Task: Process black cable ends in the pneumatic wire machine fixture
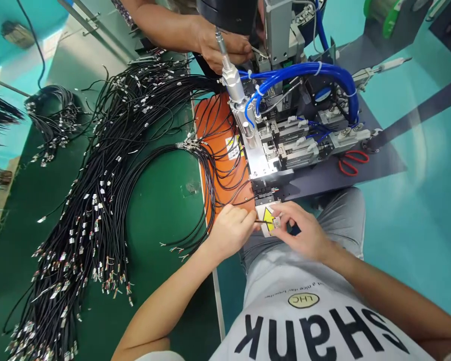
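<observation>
My left hand (235,228) is closed around a thin black cable (262,221) at the front of a bench machine (263,165). Thumb and fingers of my right hand (298,228) pinch the cable's end, where a small pale tip (277,222) shows. Both hands are just in front of the machine's near edge, over a white plate with a yellow arrow (269,218). Just beyond them, coloured wire ends (274,190) stick out of the black clamp block (263,190). Several black cables lie across the orange base plate (233,183) left of the machine.
A large heap of black cables (97,165) covers much of the green table (165,200). A co-worker's hand (223,47) works at another machine at the back. Blue air hoses (304,70) arch over the machine. Red-handled scissors (353,163) lie at the right.
</observation>
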The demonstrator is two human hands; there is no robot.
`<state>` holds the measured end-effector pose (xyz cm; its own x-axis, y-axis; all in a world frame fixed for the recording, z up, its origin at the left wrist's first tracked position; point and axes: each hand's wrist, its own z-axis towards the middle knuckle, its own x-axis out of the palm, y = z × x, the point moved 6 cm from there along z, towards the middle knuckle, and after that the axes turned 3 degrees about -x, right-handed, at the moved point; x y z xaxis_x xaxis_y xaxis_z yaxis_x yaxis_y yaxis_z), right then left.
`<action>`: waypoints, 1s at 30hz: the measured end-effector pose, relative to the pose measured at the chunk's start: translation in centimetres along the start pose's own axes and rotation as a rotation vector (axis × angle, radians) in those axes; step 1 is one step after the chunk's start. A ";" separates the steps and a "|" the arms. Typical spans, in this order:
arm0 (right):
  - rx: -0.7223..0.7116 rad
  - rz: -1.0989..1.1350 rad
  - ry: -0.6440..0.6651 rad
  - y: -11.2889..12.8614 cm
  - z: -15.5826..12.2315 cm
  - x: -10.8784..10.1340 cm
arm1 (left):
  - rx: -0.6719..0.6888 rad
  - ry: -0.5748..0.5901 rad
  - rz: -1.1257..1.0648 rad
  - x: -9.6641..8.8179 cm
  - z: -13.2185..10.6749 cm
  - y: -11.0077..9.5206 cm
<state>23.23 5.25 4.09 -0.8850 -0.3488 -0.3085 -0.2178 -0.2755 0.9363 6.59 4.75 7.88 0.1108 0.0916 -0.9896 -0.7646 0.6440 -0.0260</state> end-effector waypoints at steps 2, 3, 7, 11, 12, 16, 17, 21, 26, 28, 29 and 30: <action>0.012 0.107 -0.064 0.3 0.4 0.6 | -0.092 0.018 0.021 0.1 -0.8 0.8; 0.028 0.147 -0.104 0.4 0.7 0.7 | -0.121 0.026 0.024 0.1 -1.0 1.0; 0.076 0.187 -0.185 0.5 2.0 0.7 | -0.193 0.069 0.006 0.4 -1.1 0.9; 0.081 0.162 -0.192 0.4 2.6 0.2 | -0.268 0.068 -0.330 0.0 0.1 0.2; 0.079 0.154 -0.189 0.4 2.5 0.0 | -0.296 0.061 -0.494 0.0 0.4 0.0; 0.087 0.120 -0.132 -0.1 2.1 -0.8 | -0.388 0.052 -1.020 0.5 1.7 -0.3; 0.095 0.105 -0.115 -0.3 1.9 -1.1 | -0.400 0.038 -1.059 0.7 1.8 -0.3; 0.144 0.071 -0.115 -0.7 1.3 -2.5 | -0.435 -0.023 -1.067 1.3 1.8 0.0; 0.141 0.097 -0.110 -0.3 1.7 -2.8 | -0.424 -0.051 -1.036 1.6 1.8 -0.3; 0.182 0.124 -0.101 -0.7 1.9 -2.7 | -0.411 -0.062 -1.016 1.7 1.8 -0.4; 0.230 0.174 -0.081 -1.2 2.0 -2.4 | -0.407 -0.066 -1.015 1.7 1.8 -0.5; 0.293 0.249 -0.047 -1.8 2.0 -2.1 | -0.406 -0.069 -1.022 1.9 1.7 -0.5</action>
<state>24.61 8.28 3.38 -0.9422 -0.3291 -0.0635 -0.0957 0.0826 0.9920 8.26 5.91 6.30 0.8359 -0.2918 -0.4649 -0.4423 0.1437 -0.8853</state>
